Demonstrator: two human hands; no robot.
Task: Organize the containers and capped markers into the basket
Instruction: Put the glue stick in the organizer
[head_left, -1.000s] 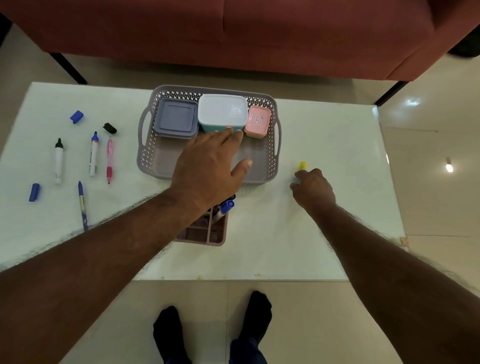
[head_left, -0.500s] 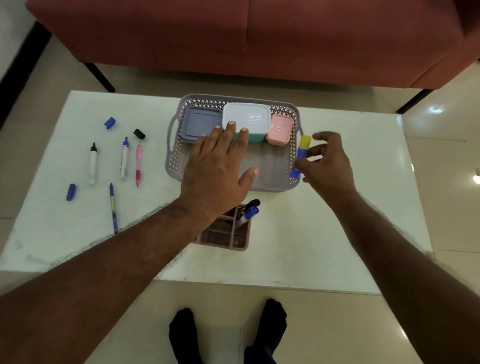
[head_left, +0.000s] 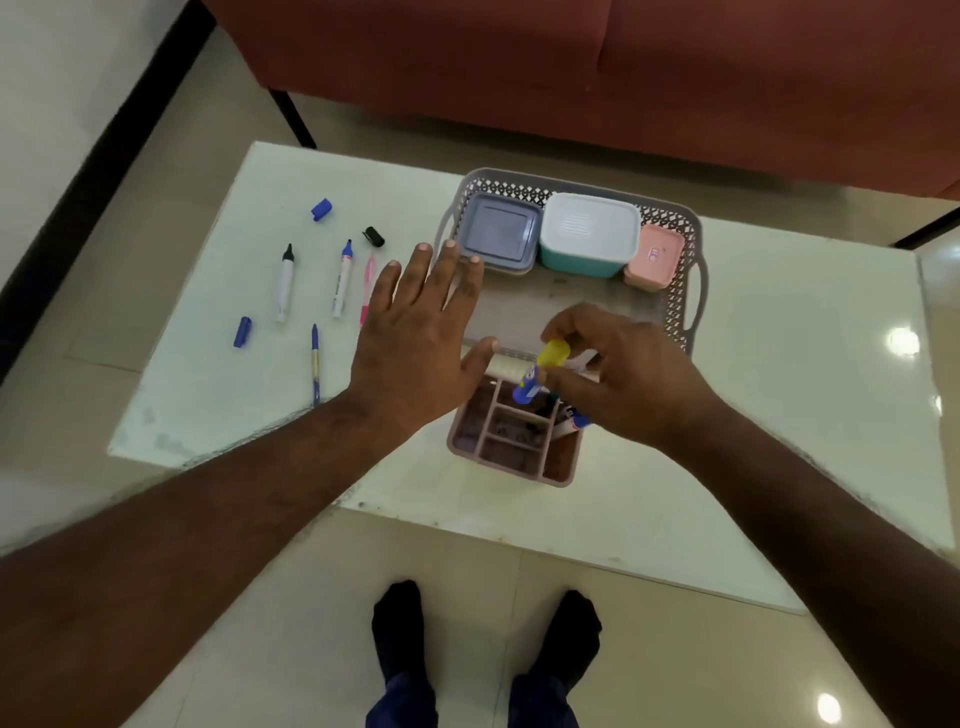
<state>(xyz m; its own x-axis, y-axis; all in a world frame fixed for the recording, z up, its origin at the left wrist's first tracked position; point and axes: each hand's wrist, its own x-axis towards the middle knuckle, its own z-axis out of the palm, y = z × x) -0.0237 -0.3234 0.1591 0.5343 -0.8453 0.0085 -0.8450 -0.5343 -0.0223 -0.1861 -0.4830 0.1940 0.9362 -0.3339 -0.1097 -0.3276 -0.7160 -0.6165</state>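
Note:
A grey lattice basket (head_left: 693, 291) on the white table holds a grey-lidded container (head_left: 501, 232), a teal container with a white lid (head_left: 589, 234) and a small pink container (head_left: 655, 255) along its far side. My right hand (head_left: 631, 376) grips a yellow-capped blue marker (head_left: 540, 371) above the brown divided organizer (head_left: 511, 436), which has capped markers in it. My left hand (head_left: 415, 338) hovers flat and open over the basket's left edge. Uncapped markers (head_left: 340, 280) and loose caps (head_left: 321, 209) lie at the left.
A red sofa (head_left: 571, 67) stands behind the table (head_left: 805, 415). My feet in dark socks (head_left: 400, 634) are on the tiled floor at the near table edge. A pink pen (head_left: 368, 283) and a blue pen (head_left: 315, 364) lie left of my left hand.
My right hand has carried the yellow-capped marker from beside the basket's right side to above the organizer. My left hand shifted left, off the basket's middle. The view moved left.

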